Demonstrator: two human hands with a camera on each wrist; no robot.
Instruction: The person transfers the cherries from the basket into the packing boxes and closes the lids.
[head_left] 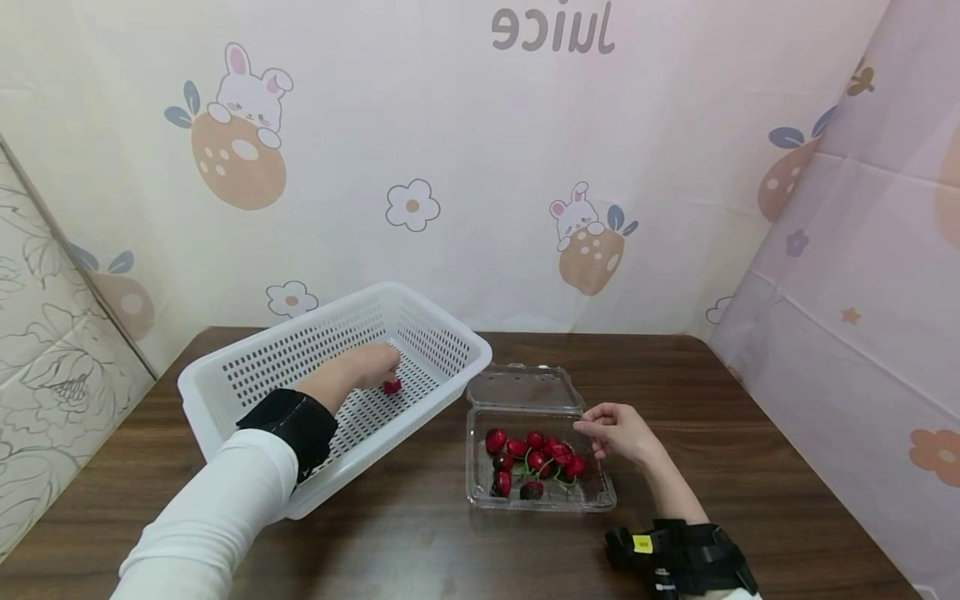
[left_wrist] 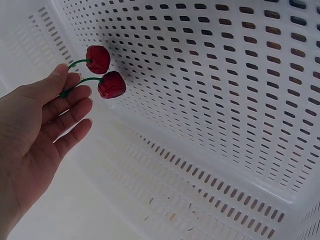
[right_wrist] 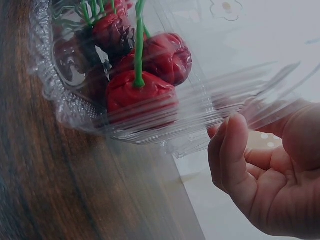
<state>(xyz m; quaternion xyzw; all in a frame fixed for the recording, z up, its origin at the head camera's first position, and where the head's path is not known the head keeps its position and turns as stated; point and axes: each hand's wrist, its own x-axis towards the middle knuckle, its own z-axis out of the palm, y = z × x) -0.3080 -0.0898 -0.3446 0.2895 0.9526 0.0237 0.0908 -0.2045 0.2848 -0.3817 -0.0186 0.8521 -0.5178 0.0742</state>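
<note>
My left hand (head_left: 367, 367) reaches into the white perforated basket (head_left: 450, 392). In the left wrist view, its thumb and forefinger pinch the joined green stems of a pair of red artificial cherries (left_wrist: 111, 85), which hang beyond the fingertips; the other fingers are loosely bent. My right hand (head_left: 618, 429) is at the right side of a clear plastic clamshell box (head_left: 540, 504), pinching its edge between thumb and fingers in the right wrist view. Several dark red cherries (head_left: 536, 461) with green stems lie inside the box. Its clear lid (head_left: 525, 389) is folded back, away from me.
Both containers stand on a dark brown wooden table (head_left: 420, 533), the basket at the left and slanted, its near right corner close to the box lid. Behind the table hangs a pale curtain (head_left: 480, 208) printed with rabbits and strawberries. Another printed sheet (head_left: 847, 333) closes off the right side.
</note>
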